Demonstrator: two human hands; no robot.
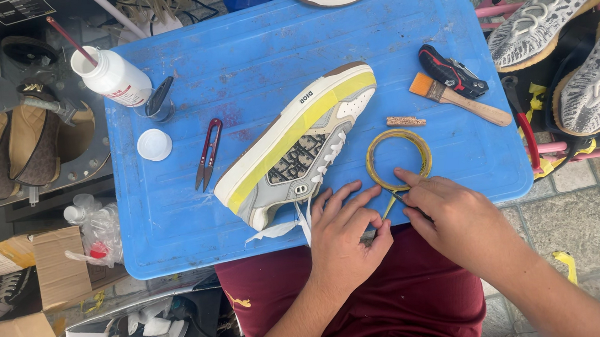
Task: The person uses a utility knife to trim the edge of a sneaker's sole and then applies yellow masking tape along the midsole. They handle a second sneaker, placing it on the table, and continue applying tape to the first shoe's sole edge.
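Note:
A white and grey sneaker [297, 145] with a yellow taped sole lies on its side on the blue plastic table [248, 58]. My left hand [348, 232] rests at the table's near edge, fingers pressing a strip of yellow tape beside the shoe's laces. My right hand [446, 210] holds a thin dark blade against that strip, its index finger touching the yellow tape roll [398, 159].
Red thread snips [207, 154], a white lid [154, 145], a white glue bottle [113, 77], a wooden brush [460, 99], a black tool [452, 71] and a small cork piece [405, 121] lie on the table. Patterned sneakers [568, 33] sit on a pink rack at right. Cardboard boxes [31, 282] stand at left.

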